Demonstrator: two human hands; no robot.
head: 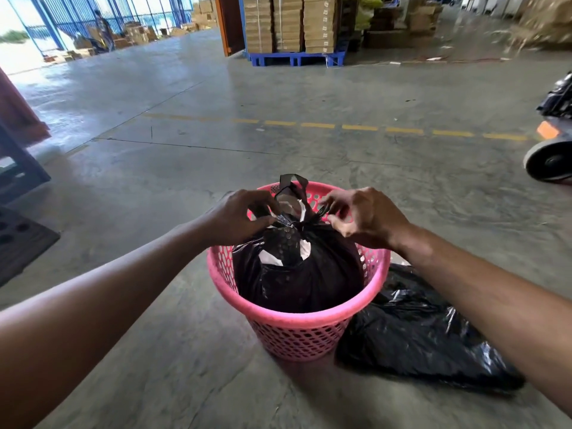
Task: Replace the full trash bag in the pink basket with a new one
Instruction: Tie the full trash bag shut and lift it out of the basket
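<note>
Pinching handle flaps of full black plastic trash bag [297,270], sitting inside pink perforated plastic basket [297,317]: left hand [238,218], right hand [368,218] both gripping. Spare black bag [418,335] lying at basket's 4 o'clock. Risk: thin flaps tearing, knot slipping.

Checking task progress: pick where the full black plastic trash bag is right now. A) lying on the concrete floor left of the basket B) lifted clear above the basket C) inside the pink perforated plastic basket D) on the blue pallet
C: the full black plastic trash bag sits inside the pink perforated plastic basket, both hands at its gathered top.
</note>
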